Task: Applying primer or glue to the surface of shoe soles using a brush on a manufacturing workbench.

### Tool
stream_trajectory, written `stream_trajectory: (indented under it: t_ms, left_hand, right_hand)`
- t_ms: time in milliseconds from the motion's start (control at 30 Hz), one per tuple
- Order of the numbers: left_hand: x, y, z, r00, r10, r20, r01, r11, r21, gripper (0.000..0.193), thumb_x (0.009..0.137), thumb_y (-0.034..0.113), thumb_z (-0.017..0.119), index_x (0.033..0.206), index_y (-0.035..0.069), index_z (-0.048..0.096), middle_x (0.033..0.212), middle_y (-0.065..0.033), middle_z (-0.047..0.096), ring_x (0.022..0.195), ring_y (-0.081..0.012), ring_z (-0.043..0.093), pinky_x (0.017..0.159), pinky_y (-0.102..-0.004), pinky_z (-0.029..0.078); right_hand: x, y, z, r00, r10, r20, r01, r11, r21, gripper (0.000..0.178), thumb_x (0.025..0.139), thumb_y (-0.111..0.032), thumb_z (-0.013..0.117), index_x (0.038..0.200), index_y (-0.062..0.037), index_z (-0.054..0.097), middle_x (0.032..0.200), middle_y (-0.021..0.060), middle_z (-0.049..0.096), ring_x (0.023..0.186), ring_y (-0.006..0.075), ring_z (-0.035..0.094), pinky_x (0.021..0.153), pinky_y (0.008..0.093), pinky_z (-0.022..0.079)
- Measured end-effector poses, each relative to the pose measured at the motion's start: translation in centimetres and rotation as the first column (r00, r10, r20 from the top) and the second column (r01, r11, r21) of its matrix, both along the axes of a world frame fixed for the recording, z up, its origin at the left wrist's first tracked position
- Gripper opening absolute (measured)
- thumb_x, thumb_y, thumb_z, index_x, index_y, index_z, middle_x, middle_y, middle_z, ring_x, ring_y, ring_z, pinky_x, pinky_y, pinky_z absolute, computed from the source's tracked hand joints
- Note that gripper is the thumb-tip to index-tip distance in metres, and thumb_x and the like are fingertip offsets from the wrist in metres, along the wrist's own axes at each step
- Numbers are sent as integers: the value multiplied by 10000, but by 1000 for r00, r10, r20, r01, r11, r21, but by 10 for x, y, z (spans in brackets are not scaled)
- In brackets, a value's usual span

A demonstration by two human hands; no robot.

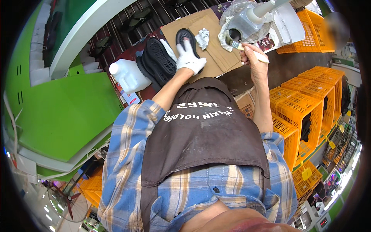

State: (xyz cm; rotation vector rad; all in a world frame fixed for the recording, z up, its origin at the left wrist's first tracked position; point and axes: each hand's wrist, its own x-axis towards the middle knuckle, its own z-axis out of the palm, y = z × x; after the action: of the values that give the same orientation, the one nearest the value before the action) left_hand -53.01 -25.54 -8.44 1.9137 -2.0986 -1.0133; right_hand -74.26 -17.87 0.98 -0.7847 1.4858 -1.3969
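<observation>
Though partly under gloved fingers (188, 48), oblong black sole (193, 41).

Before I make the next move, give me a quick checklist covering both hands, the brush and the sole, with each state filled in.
1. Left hand on the black sole: ok, its gloved fingers touch it.
2. Brush held: ok, the right hand grips its pale handle.
3. Brush clear of the clear plastic container: not ok, its bristles are at the opening.
4. Cardboard clear around the sole: not ok, a crumpled white tissue lies right beside it.
5. Enough liquid in the container: cannot tell, the inside looks dark.
6. Sole already coated: cannot tell, the hand covers part of it.
</observation>
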Motion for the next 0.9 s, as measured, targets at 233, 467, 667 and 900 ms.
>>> stream_trajectory:
  t_ms: [233,467,667,900]
  left_hand:
    - [48,10,50,846,-43,-532,-237,862,-447,1121,629,121,813,1442,17,48,1361,-190,273,1251,-303,333,1015,-387,355]
    - [73,12,91,229,249,-941,-53,969,243,881,646,-46,763,1369,50,268,1112,-118,549,968,-214,573,911,-353,468]
    - [72,17,77,-175,379,-909,10,924,383,461,824,114,675,1221,52,448,933,-105,613,862,-204,631,732,-314,553]
    - [63,17,87,-216,742,-635,286,670,685,232,933,169,512,1122,41,554,1122,-192,593,1095,-371,555,894,-473,506]
  right_hand:
    - [-41,-30,-28,929,-121,-351,123,992,-16,228,830,-217,668,945,-21,681,706,-10,632,576,50,547,519,196,440]
    - [-38,-57,-71,750,-139,-647,195,981,15,211,787,-242,698,830,-35,694,634,68,644,542,95,586,526,249,468]
    - [-27,-38,-62,893,-174,-414,210,977,43,236,824,-234,679,856,-1,676,637,31,642,516,76,586,486,207,466]
    - [-42,-29,-44,875,-9,-483,22,1000,21,162,828,-151,654,960,-57,672,809,61,676,690,114,630,577,227,465]
